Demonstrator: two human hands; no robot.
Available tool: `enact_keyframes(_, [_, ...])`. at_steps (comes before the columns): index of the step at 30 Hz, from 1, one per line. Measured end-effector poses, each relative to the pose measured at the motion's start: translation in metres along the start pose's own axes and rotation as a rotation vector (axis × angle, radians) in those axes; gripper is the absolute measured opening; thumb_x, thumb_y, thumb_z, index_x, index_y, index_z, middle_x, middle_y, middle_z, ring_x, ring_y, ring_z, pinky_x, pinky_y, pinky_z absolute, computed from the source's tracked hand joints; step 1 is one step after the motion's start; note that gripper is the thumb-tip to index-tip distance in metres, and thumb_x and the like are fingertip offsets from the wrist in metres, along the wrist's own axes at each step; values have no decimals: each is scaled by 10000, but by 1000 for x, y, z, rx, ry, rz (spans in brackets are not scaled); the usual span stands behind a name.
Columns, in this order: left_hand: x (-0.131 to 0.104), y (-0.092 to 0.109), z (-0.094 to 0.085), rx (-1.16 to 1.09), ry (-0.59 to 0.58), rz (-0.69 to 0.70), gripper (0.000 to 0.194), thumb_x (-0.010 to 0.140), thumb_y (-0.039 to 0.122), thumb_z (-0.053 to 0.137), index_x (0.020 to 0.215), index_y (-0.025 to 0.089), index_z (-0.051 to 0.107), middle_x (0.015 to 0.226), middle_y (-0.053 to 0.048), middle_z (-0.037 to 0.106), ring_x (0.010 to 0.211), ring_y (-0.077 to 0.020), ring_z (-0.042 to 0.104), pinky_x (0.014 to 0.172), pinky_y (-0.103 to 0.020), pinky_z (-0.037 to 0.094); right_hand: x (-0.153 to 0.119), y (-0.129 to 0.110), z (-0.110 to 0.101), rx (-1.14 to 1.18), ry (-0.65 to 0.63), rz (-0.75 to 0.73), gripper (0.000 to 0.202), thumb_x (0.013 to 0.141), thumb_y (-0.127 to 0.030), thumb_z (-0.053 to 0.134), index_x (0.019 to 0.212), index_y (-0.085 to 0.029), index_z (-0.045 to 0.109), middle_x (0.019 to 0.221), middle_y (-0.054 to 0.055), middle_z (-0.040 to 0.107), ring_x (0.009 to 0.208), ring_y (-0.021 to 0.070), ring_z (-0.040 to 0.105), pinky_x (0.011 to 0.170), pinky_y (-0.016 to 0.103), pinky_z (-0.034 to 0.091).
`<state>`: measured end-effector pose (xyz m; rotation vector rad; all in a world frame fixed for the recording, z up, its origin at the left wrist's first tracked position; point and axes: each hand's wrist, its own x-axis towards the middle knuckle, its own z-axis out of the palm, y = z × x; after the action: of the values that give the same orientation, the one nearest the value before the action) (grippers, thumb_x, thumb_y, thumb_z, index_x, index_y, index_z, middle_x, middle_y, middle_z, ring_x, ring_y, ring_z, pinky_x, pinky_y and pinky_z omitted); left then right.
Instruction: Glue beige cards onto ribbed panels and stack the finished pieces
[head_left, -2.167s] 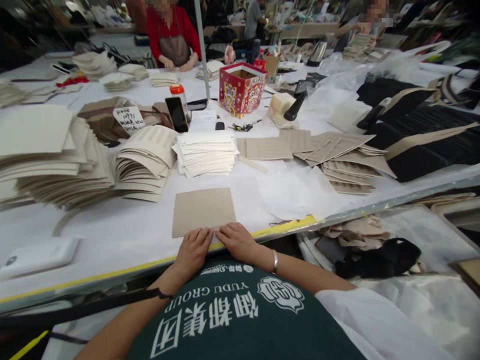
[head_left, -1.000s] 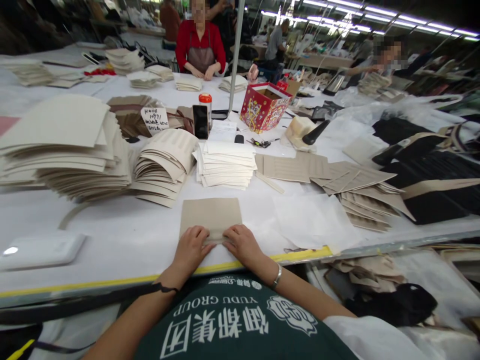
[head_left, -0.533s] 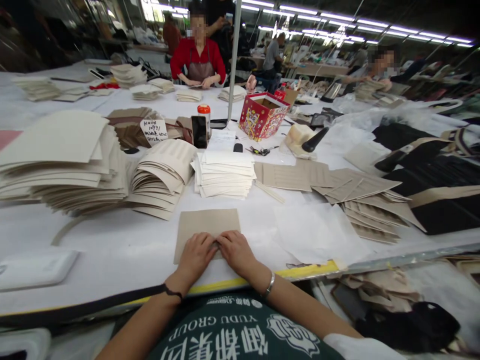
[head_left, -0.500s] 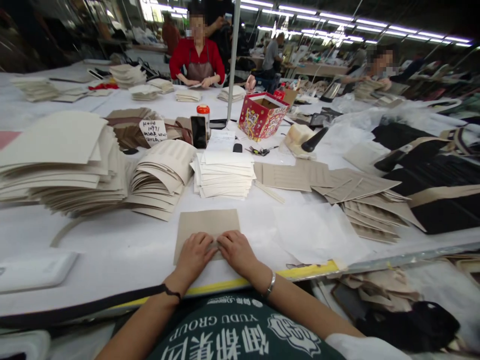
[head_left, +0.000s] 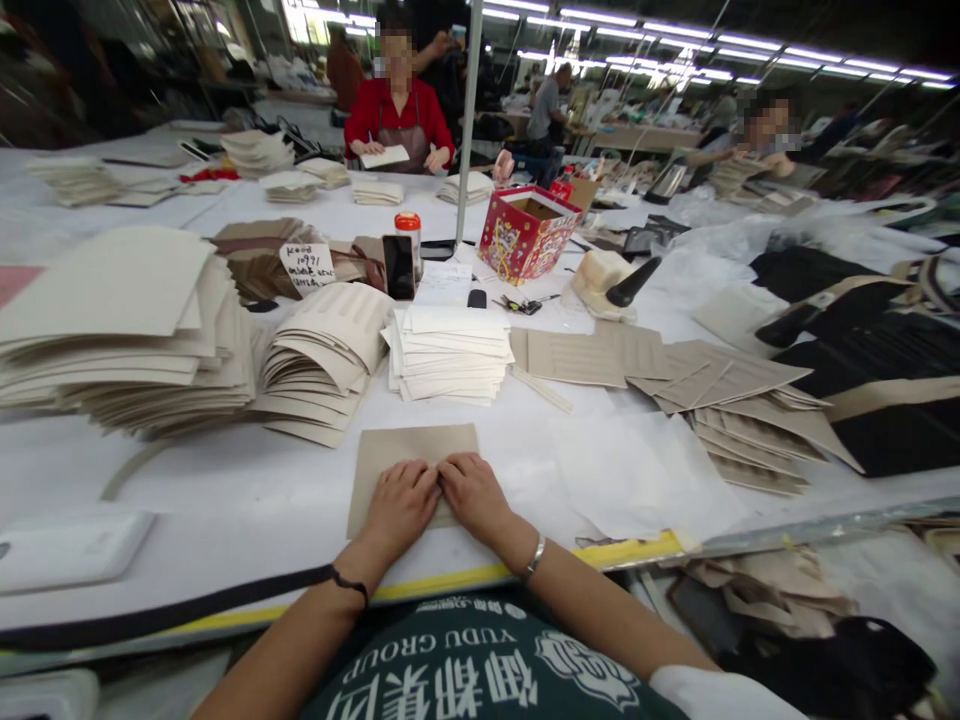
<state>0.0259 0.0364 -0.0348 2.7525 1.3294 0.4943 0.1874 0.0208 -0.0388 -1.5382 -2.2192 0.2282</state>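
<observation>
A flat beige sheet (head_left: 414, 444) lies on the white tabletop in front of me. My left hand (head_left: 405, 497) rests on its middle, fingers curled and pressed together against the sheet. My right hand (head_left: 471, 490) meets it there, with the fingers bent and the fingertips of both hands touching or nearly so. What lies under the fingertips is hidden. Just beyond the sheet stands a stack of white sheets (head_left: 448, 350). To its left, curved beige panels (head_left: 324, 350) fan out in a pile.
A tall beige stack (head_left: 112, 290) stands at the left, near a white plastic object (head_left: 71, 548). Rightward lie loose beige pieces (head_left: 750, 410) and black fabric (head_left: 900, 400). A red patterned box (head_left: 525, 240) sits farther back. Across the table, a person in red (head_left: 401, 115) handles a sheet.
My hands have shifted slightly up the sheet and closer together, fingertips meeting. Across the table, the person in red has raised a pale sheet and moved their hands apart.
</observation>
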Motion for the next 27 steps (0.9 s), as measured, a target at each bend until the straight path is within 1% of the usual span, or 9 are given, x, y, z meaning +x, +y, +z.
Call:
enact_keyframes(3, [-6, -17, -6, 54, 6, -117, 218, 822, 366, 517, 932, 188, 574, 979, -86, 577, 907, -231, 498, 780, -366, 408, 0, 7, -3, -44, -16, 60, 118, 822, -255, 566, 909, -179, 586, 921, 63, 550, 892, 198, 452, 824, 326, 374])
enact_keyframes(6, [-12, -36, -20, 170, -7, -222, 211, 832, 372, 493, 828, 177, 573, 880, -83, 571, 820, -228, 501, 719, -356, 409, 3, 12, -13, -74, -39, 111, 162, 793, -315, 600, 860, -167, 585, 867, 63, 541, 837, 200, 454, 793, 331, 381])
enact_keyframes(9, [-8, -37, -26, 274, -2, -307, 209, 841, 345, 473, 763, 178, 570, 811, -80, 569, 798, -243, 510, 686, -369, 398, 14, 8, -17, -44, -66, 127, 105, 810, -265, 572, 832, -167, 598, 837, 56, 546, 813, 193, 466, 760, 312, 382])
enact_keyframes(14, [15, -15, -2, 73, 66, -124, 174, 846, 191, 443, 953, 183, 579, 970, -72, 598, 903, -212, 515, 800, -358, 403, 30, -4, -1, 56, -33, 54, 186, 823, -130, 508, 964, -191, 614, 955, 45, 574, 901, 182, 467, 826, 303, 361])
enact_keyframes(17, [18, -21, 10, 3, 41, -109, 185, 835, 233, 481, 989, 180, 569, 1006, -72, 589, 921, -218, 502, 807, -358, 414, 28, -1, 6, 16, -22, 88, 155, 821, -182, 534, 957, -186, 609, 948, 54, 572, 904, 192, 461, 820, 317, 359])
enact_keyframes(19, [13, -33, 8, 5, 44, -114, 183, 832, 280, 498, 968, 181, 571, 991, -73, 585, 911, -221, 499, 805, -358, 420, 24, 4, 4, -12, -6, 124, 130, 814, -230, 556, 925, -185, 605, 934, 56, 566, 903, 197, 459, 810, 322, 359])
enact_keyframes(22, [3, -50, -7, 42, 71, -151, 166, 841, 292, 486, 924, 178, 573, 940, -72, 581, 850, -205, 507, 779, -336, 430, 20, 12, -3, -35, 10, 164, 118, 802, -262, 574, 887, -184, 600, 912, 52, 562, 888, 197, 460, 803, 323, 357])
enact_keyframes(25, [4, -49, -19, 157, 31, -248, 167, 840, 296, 473, 844, 172, 585, 874, -80, 585, 813, -221, 514, 732, -357, 432, 23, 12, -9, -58, -18, 185, 123, 793, -275, 583, 875, -184, 601, 895, 53, 565, 879, 203, 464, 784, 325, 362])
enact_keyframes(27, [11, -39, -18, 196, 16, -270, 177, 840, 285, 463, 844, 169, 597, 890, -91, 599, 852, -245, 520, 728, -381, 431, 28, 8, -8, -58, -22, 173, 142, 798, -248, 574, 922, -186, 605, 926, 58, 570, 907, 208, 464, 793, 327, 363])
